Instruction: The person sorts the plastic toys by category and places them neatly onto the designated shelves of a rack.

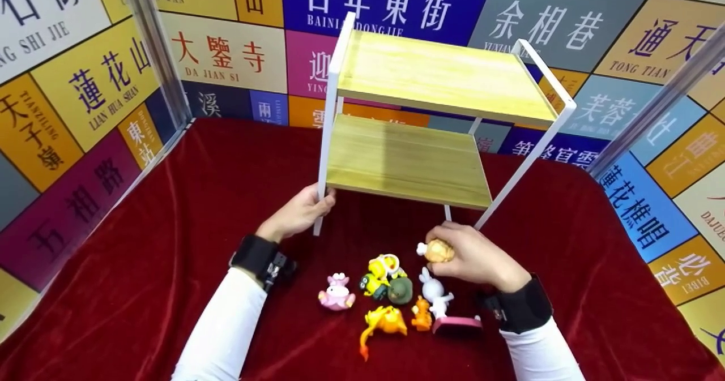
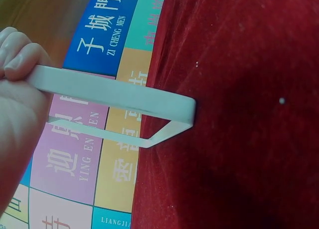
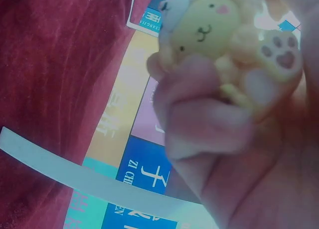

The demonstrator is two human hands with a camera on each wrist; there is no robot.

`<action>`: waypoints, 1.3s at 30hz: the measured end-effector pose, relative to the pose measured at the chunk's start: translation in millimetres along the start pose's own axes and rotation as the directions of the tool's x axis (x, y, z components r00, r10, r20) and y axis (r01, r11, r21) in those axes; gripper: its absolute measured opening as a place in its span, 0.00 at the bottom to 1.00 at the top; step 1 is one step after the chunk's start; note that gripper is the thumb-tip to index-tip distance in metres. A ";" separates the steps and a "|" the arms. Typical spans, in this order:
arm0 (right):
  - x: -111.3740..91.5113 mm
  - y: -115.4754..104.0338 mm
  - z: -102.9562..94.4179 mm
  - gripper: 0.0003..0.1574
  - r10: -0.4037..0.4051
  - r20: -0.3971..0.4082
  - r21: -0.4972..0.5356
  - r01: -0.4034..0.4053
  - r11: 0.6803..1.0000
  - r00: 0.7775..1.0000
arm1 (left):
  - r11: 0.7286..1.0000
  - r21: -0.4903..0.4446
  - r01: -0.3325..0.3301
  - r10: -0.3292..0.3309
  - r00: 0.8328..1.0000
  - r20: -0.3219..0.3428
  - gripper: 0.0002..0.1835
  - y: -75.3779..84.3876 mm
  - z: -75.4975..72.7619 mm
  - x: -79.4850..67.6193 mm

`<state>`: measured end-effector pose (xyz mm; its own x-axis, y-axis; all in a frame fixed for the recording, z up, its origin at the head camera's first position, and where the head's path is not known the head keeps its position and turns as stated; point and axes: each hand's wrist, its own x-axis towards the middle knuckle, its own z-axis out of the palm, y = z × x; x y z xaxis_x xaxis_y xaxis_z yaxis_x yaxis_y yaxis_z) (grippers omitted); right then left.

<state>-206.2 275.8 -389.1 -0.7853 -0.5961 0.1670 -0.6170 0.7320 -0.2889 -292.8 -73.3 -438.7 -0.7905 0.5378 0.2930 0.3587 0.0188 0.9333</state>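
Observation:
My left hand (image 1: 306, 208) grips the lower part of the left white leg of a two-tier shelf (image 1: 408, 157) with wood-look boards. In the left wrist view, curled fingers (image 2: 25, 59) wrap that white frame (image 2: 114, 92). Beside the shelf's right front leg, my right hand (image 1: 473, 253) holds a small yellow animal figurine (image 1: 439, 251). The right wrist view shows the figurine's face (image 3: 209, 24) and a raised paw with a heart pad; thumb and fingers are round its body. Just below this hand stands a white rabbit figurine (image 1: 435, 293) by a pink base (image 1: 457, 325).
On the red cloth (image 1: 226, 160) lie a pink figurine (image 1: 337, 296), a dark green round one (image 1: 400, 291), a yellow-orange one with a long tail (image 1: 386, 320) and a small orange one (image 1: 421, 314). Panels with street names (image 1: 226, 58) stand behind, with clear corner posts (image 1: 161, 52).

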 end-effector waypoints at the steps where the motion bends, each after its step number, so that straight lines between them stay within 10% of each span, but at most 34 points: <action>1: 0.0 -0.2 0.1 0.18 0.004 -0.011 -0.004 -0.004 1.000 1.000 | 1.000 -0.005 0.001 -0.001 1.000 0.001 0.26 -0.1 0.2 -0.2; 39: 3.5 -6.7 -3.4 0.20 0.105 -0.145 0.019 -0.103 0.994 0.984 | 1.000 0.000 0.027 -0.027 1.000 0.004 0.21 -0.5 -0.1 -0.7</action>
<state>-205.0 270.0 -383.3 -0.8446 -0.4620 0.2705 -0.5316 0.7834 -0.3220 -292.5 -73.7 -439.3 -0.7977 0.5406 0.2671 0.3375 0.0333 0.9407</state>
